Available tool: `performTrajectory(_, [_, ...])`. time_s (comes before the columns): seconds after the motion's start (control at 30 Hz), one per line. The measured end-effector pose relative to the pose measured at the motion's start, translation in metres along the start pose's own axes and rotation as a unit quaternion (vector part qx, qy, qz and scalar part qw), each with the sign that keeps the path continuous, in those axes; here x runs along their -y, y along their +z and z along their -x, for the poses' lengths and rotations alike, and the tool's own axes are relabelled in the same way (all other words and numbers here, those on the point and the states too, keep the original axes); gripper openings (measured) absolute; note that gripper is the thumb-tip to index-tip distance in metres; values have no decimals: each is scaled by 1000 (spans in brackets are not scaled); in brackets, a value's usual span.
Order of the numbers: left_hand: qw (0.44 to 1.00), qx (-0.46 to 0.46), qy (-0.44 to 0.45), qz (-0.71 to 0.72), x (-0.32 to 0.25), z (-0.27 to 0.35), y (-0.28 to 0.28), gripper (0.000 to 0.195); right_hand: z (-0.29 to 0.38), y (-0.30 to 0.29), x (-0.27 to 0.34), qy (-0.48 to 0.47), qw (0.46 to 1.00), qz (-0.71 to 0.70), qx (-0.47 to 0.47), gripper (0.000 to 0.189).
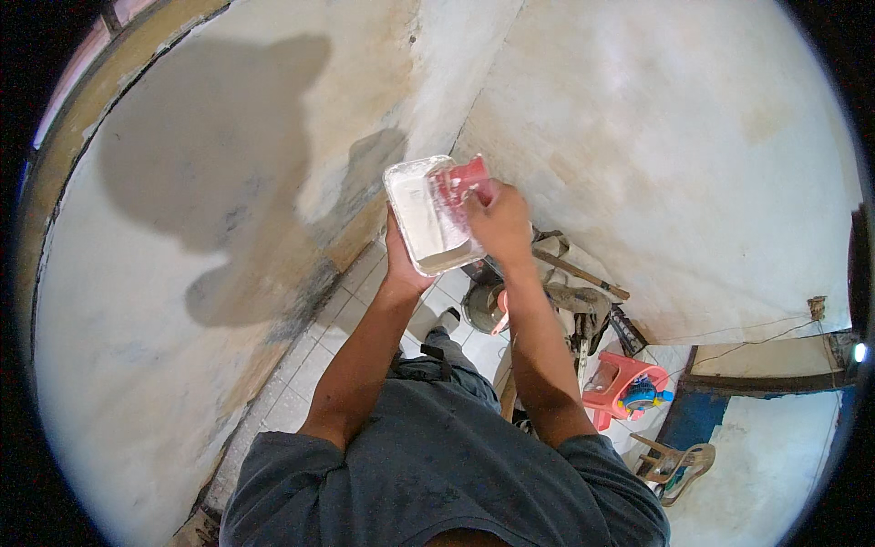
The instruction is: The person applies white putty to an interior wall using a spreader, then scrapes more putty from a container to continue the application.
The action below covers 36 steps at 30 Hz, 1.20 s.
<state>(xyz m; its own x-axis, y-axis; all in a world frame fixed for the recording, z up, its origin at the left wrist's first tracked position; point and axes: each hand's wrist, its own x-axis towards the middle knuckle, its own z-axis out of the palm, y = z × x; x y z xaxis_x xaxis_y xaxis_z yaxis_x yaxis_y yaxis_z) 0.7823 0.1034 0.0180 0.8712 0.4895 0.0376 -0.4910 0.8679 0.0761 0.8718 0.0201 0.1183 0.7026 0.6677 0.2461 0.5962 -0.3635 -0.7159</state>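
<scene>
In front of me my left hand (405,265) grips a shallow white rectangular tub (394,179) from its left side and lower corner. White paste (415,208), which looks like wall putty, coats the inside. My right hand (504,222) is closed on a red scraper (465,176), probably plastic, smeared with white bits. The scraper is over the right part of the tub and blurred; whether its edge touches the paste I cannot tell. Both hands are near the corner where two walls meet.
Patchy off-white walls rise to the left (137,287) and right (670,137). A bucket (476,311) with a pink dipper (502,316) stands on the tiled floor (355,308). Beyond my right forearm are a wooden-handled tool (581,269), a pink plastic stool (608,369) and a chair (697,455).
</scene>
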Motion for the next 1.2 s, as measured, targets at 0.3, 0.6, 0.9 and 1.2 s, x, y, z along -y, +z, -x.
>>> performTrajectory(0.3, [998, 54, 34, -22, -2, -11, 0, 45, -3, 26, 25, -54, 995, 81, 27, 22])
performTrajectory(0.6, [999, -13, 38, -21, -7, -15, 11, 54, -16, 2, 16, -22, 999, 36, 20, 20])
performTrajectory(0.9, [997, 28, 51, -42, 7, -27, 12, 46, -16, 23, 6, -61, 996, 62, -8, 19])
performTrajectory(1.2, [1000, 6, 20, -16, 8, -31, 11, 61, -20, 2, -5, -44, 998, 32, -22, 20])
